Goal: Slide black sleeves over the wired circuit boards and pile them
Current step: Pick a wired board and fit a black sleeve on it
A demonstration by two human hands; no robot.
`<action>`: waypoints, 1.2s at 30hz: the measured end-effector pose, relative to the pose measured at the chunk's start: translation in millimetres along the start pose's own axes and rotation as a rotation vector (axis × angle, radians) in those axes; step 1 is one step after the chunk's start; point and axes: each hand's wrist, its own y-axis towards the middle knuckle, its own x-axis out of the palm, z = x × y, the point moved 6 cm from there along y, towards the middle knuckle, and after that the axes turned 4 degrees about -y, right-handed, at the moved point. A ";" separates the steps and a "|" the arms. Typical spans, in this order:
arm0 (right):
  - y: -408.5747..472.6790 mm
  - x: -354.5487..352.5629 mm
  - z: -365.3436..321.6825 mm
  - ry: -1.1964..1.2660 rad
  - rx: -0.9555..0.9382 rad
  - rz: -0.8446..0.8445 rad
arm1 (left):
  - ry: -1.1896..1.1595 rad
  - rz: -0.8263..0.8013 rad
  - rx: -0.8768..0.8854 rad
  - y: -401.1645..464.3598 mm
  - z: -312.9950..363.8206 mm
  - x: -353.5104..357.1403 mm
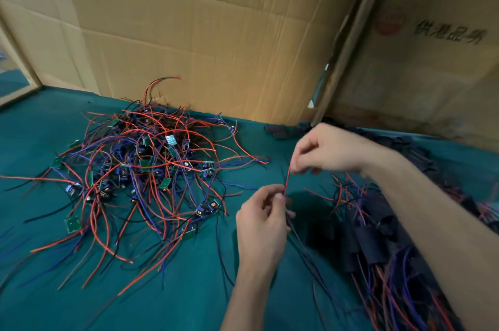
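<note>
A tangled heap of small circuit boards with red, blue and black wires (145,168) lies on the green table at the centre left. My left hand (263,220) pinches the lower part of a red wire (287,181), and my right hand (324,149) pinches its upper end. The wire runs taut between them. Darker wires trail down from my left hand; the board at their end is hidden. A pile of boards in black sleeves (378,244) lies under my right forearm. Loose black sleeves (278,131) lie beyond my right hand.
A green cloth (189,290) covers the table. Opened cardboard sheets (202,33) stand upright along the back edge, and a printed carton (432,60) stands at the right. Stray wires spread out to the left edge of the table.
</note>
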 end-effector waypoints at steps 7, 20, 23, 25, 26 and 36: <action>93.9 -1.0 30.7 -0.193 0.302 0.337 | 0.037 0.111 -0.013 1.8 -1.1 -7.4; 100.5 15.3 55.3 -0.167 0.398 0.562 | 0.151 0.169 -0.018 -4.2 10.3 -10.7; 109.6 16.1 49.0 -0.209 0.392 0.545 | 0.177 0.160 -0.012 -5.2 13.1 -9.8; 117.2 16.8 45.4 -0.205 0.430 0.555 | 0.181 0.154 0.002 -5.0 12.8 -9.0; 120.5 17.8 44.1 -0.195 0.450 0.566 | 0.179 0.159 0.008 -4.2 11.7 -9.3; 64.9 18.1 42.1 0.235 0.412 0.666 | 0.191 0.214 0.057 0.9 -0.3 -11.4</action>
